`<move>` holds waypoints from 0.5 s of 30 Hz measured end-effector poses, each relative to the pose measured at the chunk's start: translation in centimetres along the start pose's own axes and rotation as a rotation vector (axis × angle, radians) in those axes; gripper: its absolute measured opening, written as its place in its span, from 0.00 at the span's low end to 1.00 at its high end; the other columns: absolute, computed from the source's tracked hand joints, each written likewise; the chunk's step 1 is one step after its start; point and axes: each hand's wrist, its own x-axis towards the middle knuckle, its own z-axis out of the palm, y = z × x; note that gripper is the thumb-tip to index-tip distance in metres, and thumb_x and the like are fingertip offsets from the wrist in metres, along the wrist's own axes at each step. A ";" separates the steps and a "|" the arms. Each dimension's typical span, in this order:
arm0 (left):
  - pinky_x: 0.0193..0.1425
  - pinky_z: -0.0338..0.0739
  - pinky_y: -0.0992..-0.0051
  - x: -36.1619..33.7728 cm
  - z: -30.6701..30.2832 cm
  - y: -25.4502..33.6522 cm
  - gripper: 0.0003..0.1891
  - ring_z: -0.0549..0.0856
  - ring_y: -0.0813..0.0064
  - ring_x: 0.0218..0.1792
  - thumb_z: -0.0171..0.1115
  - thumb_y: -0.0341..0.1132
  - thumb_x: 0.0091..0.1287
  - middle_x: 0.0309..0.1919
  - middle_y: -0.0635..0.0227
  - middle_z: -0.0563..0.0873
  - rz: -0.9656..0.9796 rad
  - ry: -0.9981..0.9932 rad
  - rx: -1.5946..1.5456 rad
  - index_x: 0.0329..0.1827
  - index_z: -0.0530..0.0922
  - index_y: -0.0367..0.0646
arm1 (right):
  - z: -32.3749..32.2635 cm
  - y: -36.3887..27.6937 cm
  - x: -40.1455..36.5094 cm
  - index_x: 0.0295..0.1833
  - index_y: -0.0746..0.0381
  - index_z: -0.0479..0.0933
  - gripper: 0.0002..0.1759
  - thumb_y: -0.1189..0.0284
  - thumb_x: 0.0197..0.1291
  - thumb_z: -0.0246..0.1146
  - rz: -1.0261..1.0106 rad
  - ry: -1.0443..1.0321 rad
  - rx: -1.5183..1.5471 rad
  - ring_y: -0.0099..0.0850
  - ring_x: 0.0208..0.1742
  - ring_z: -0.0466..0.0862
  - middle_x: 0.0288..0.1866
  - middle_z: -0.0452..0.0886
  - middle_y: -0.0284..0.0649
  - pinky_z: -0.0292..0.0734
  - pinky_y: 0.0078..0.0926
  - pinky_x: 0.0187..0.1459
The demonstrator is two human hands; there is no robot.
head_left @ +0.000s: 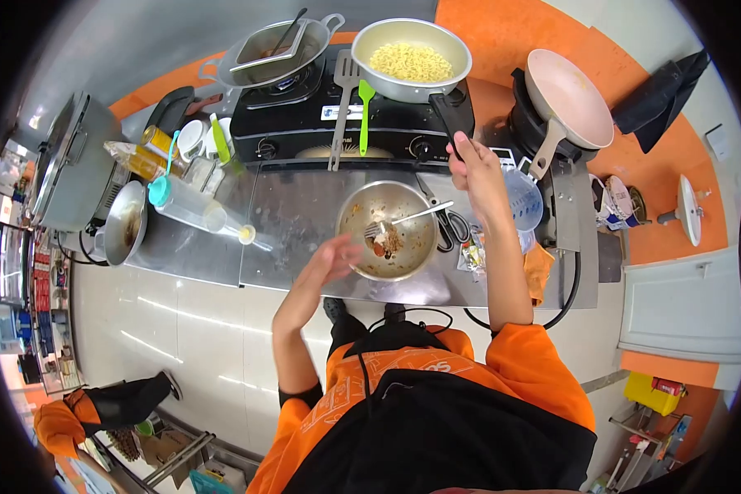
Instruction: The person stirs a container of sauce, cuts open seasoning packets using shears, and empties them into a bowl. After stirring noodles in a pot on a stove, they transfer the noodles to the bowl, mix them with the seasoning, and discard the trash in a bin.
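My right hand (479, 174) is closed around the end of the black handle (445, 114) of a pot (370, 70) on the stove. Pale yellow noodles (410, 62) lie inside that pot. My left hand (331, 259) hovers by the left rim of a steel mixing bowl (351, 216), fingers apart and slightly blurred, holding nothing. In the bowl are small heaps of brown and reddish seasoning (387, 242) and a fork (422, 212) whose handle leans over the right rim. Black-handled scissors (451, 230) lie beside the bowl, close to some small packets (472, 257).
On the black gas stove (305, 136) rest a slotted turner (343, 103), a green silicone brush (365, 123) and a wide pan (259, 76). A pink frying pan (568, 99) stands at right. Bottles (152, 160) and a clear squeeze bottle (193, 206) lie left. Another person's leg (128, 399) shows lower left.
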 end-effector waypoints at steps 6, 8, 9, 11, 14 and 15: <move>0.63 0.64 0.70 3.3 4.1 0.4 0.32 0.72 0.67 0.59 0.33 0.55 0.71 0.60 0.56 0.71 0.052 0.021 -0.216 0.66 0.58 0.36 | 1.3 1.0 -8.6 0.32 0.60 0.72 0.16 0.59 0.66 0.53 0.110 -0.107 -0.004 0.12 0.15 0.57 0.16 0.62 0.23 0.48 0.12 0.16; 0.63 0.63 0.69 2.6 4.4 0.1 0.32 0.71 0.66 0.59 0.35 0.55 0.71 0.59 0.56 0.71 0.045 -0.005 -0.320 0.64 0.59 0.34 | 2.2 2.5 -11.2 0.33 0.60 0.72 0.16 0.59 0.66 0.52 0.143 -0.163 0.003 0.12 0.15 0.57 0.16 0.63 0.24 0.49 0.12 0.16; 0.63 0.63 0.69 2.1 4.4 -0.2 0.33 0.71 0.65 0.59 0.36 0.56 0.70 0.59 0.55 0.71 0.040 -0.019 -0.370 0.64 0.59 0.33 | 2.8 3.3 -12.4 0.33 0.60 0.72 0.16 0.59 0.66 0.52 0.160 -0.190 0.008 0.12 0.15 0.58 0.16 0.63 0.24 0.49 0.12 0.17; 0.62 0.64 0.69 1.2 3.6 -1.6 0.31 0.72 0.67 0.59 0.36 0.55 0.71 0.57 0.55 0.72 0.015 -0.079 -0.423 0.62 0.61 0.34 | 4.1 4.7 -14.5 0.35 0.61 0.71 0.16 0.60 0.67 0.51 0.170 -0.253 0.047 0.12 0.15 0.58 0.17 0.64 0.24 0.50 0.11 0.17; 0.58 0.67 0.70 -1.0 3.1 -2.1 0.27 0.75 0.69 0.54 0.37 0.52 0.72 0.50 0.60 0.77 -0.015 -0.043 -0.507 0.59 0.65 0.36 | 6.3 7.1 -17.4 0.34 0.61 0.69 0.15 0.61 0.67 0.50 0.242 -0.305 0.105 0.13 0.17 0.61 0.18 0.65 0.26 0.54 0.11 0.19; 0.57 0.69 0.71 -1.8 2.8 -2.4 0.26 0.76 0.69 0.53 0.37 0.51 0.72 0.48 0.62 0.78 -0.042 -0.003 -0.506 0.59 0.65 0.37 | 6.9 8.0 -18.2 0.33 0.61 0.69 0.15 0.61 0.67 0.50 0.278 -0.317 0.121 0.13 0.18 0.62 0.18 0.66 0.27 0.55 0.11 0.20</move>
